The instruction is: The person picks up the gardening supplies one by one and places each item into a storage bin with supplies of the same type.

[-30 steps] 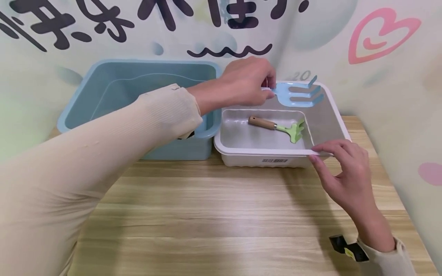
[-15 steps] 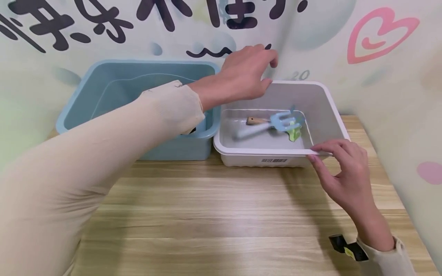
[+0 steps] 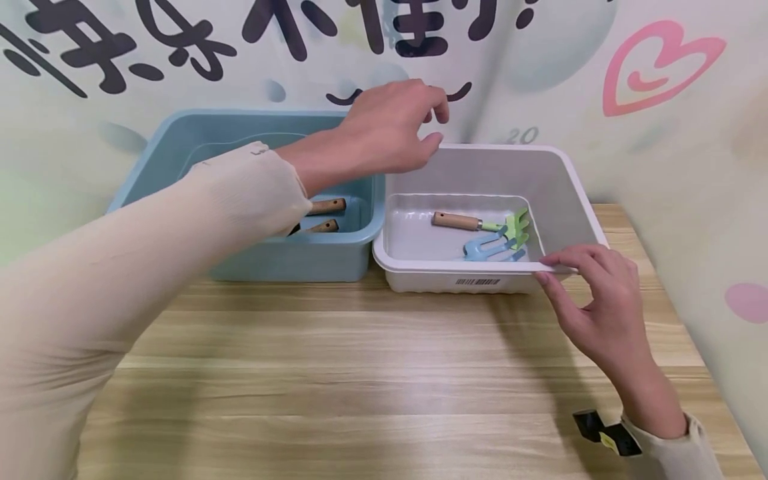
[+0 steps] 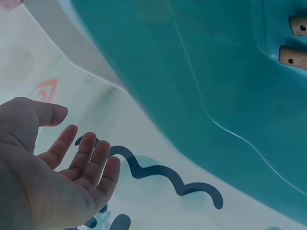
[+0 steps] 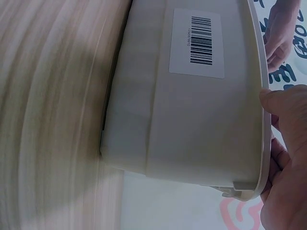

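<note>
My left hand (image 3: 393, 127) hovers above the gap between the two bins, fingers loosely bent, holding nothing. In the left wrist view, that hand (image 4: 62, 167) hangs in front of the wall with relaxed fingers. With thumb and fingers my right hand (image 3: 600, 300) pinches the front right rim of the white bin (image 3: 456, 265); the right wrist view shows this pinch too. Inside the white bin lie a green hand rake (image 3: 515, 228) with a wooden handle and a blue hand fork (image 3: 480, 250), whose handle is hidden behind the front wall.
A larger blue bin (image 3: 300, 259) stands left of the white one. Wooden handles (image 3: 329, 207) of tools show inside it, partly covered by my left sleeve. Both bins sit on a wooden table (image 3: 384, 373) against a printed wall (image 3: 540, 67).
My left hand let go of the blue hand fork, which dropped into the white bin beside the green rake. That hand then moved left, toward the blue bin. The right hand stayed put.
</note>
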Action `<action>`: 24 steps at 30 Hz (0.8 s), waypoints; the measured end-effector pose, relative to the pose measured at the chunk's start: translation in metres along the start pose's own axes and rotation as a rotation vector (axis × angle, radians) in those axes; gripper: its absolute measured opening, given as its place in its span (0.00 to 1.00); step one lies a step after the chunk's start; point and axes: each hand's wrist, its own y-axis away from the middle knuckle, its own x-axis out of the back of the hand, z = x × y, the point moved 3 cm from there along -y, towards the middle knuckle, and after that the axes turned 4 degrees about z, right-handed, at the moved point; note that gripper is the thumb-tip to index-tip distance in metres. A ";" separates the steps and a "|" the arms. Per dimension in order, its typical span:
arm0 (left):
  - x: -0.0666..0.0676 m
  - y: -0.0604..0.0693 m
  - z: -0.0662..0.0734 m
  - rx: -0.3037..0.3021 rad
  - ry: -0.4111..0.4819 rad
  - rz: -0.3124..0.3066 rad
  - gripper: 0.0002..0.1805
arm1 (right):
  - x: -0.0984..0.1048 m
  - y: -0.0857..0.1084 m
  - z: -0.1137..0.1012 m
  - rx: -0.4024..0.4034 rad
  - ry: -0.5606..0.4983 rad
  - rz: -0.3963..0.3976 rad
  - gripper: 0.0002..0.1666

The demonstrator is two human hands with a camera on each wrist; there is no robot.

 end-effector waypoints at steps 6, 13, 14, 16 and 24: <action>0.008 0.016 -0.007 0.002 0.043 -0.004 0.21 | 0.000 0.000 0.000 0.001 -0.007 0.002 0.14; 0.008 0.036 -0.020 -0.042 0.046 0.024 0.20 | 0.000 0.001 0.000 -0.007 -0.007 0.003 0.12; 0.007 0.039 -0.022 -0.045 0.044 0.027 0.21 | 0.000 0.001 0.000 -0.009 -0.005 0.003 0.12; 0.007 0.043 -0.026 -0.046 0.048 0.031 0.22 | 0.000 0.001 0.000 -0.010 -0.002 0.004 0.12; 0.010 0.063 -0.032 -0.077 0.090 0.084 0.23 | 0.000 0.001 0.001 0.007 -0.010 0.007 0.17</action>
